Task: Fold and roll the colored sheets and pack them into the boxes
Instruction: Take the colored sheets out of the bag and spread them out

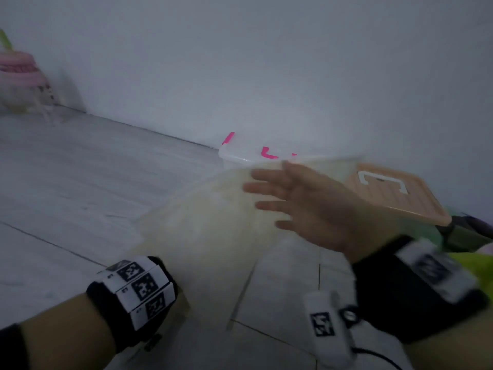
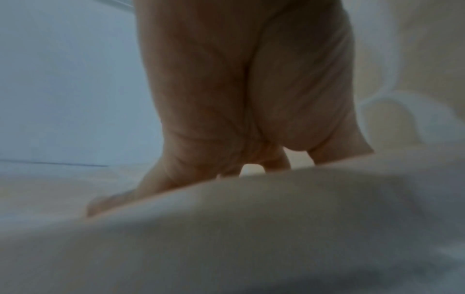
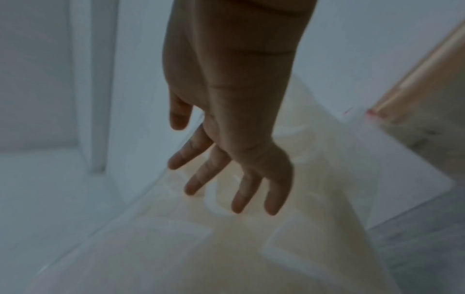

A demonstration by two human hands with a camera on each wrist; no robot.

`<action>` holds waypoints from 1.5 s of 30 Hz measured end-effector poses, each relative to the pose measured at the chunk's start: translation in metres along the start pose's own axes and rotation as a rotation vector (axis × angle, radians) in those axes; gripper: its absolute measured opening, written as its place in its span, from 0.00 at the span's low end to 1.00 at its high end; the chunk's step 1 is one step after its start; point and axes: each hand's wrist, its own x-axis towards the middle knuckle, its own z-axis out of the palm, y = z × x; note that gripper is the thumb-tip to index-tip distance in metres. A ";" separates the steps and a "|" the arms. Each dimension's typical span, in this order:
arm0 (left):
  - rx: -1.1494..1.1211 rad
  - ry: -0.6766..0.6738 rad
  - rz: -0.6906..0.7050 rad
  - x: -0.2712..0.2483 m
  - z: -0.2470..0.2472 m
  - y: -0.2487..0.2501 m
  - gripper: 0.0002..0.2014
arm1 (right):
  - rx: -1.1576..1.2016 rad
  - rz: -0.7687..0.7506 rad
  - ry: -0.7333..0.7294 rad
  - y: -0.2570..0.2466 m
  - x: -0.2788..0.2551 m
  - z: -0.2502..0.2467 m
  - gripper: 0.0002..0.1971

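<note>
A pale cream, see-through sheet (image 1: 208, 222) billows up blurred in the middle of the head view. My left hand (image 2: 226, 171) is under it; only the wrist band shows from above. In the left wrist view its fingers curl down behind a fold of the sheet (image 2: 251, 228) and appear to grip it. My right hand (image 1: 277, 196) hovers with fingers spread and holds nothing, above the sheet and in front of a clear box (image 1: 240, 153) with pink latches. In the right wrist view the straight fingers (image 3: 239, 202) hang over the sheet (image 3: 226, 248).
A box with a peach lid (image 1: 394, 193) stands right of the clear box, by the white wall. Green and yellow sheets (image 1: 474, 263) show at the right edge. A pink stacked object (image 1: 18, 70) sits far left. The floor is pale tile.
</note>
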 end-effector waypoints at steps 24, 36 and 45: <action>0.132 0.318 0.055 -0.008 0.008 -0.009 0.32 | -1.736 -0.155 0.827 -0.002 0.095 -0.048 0.15; 0.401 0.336 -0.173 0.006 -0.010 -0.027 0.27 | -1.867 -0.317 0.726 -0.032 0.098 -0.062 0.15; 0.563 0.436 0.012 0.064 -0.062 -0.001 0.32 | -1.302 -0.850 1.053 -0.112 0.017 -0.064 0.19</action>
